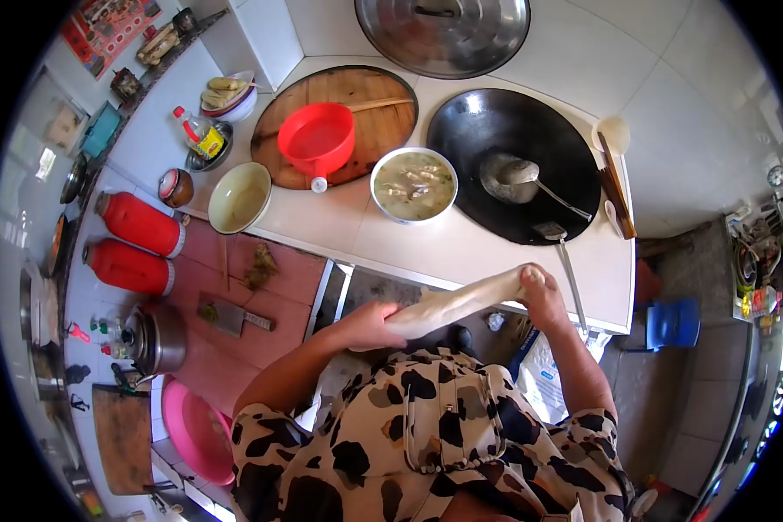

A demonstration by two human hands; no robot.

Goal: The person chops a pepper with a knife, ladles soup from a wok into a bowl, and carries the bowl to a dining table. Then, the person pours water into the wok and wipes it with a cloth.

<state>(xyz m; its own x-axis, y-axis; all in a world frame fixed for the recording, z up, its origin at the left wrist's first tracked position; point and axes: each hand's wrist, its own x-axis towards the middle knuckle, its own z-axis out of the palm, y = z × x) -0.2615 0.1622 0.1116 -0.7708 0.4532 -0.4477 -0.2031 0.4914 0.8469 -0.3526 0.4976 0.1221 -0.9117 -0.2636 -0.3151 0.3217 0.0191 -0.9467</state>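
Observation:
A long pale cloth [461, 300] is stretched between my two hands in front of my body. Its left end is in my left hand [372, 326], whose fingers are closed on it. At the right end my right hand [539, 296] grips the cloth in a closed fist. Beyond the cloth, a white bowl of soup [414, 185] stands on the counter [322, 224]. To its right is a black wok [461, 130] with a ladle [520, 172] and a little liquid inside. A metal spatula [568, 270] lies across the wok's near edge.
A red ladle-like scoop [317, 137] rests on a round wooden board [383, 87]. A pale green bowl [239, 198] is to its left. Two red flasks [135, 224], a cleaver [226, 315] and a pot [163, 339] stand or lie at the left. A large lid [444, 43] leans behind.

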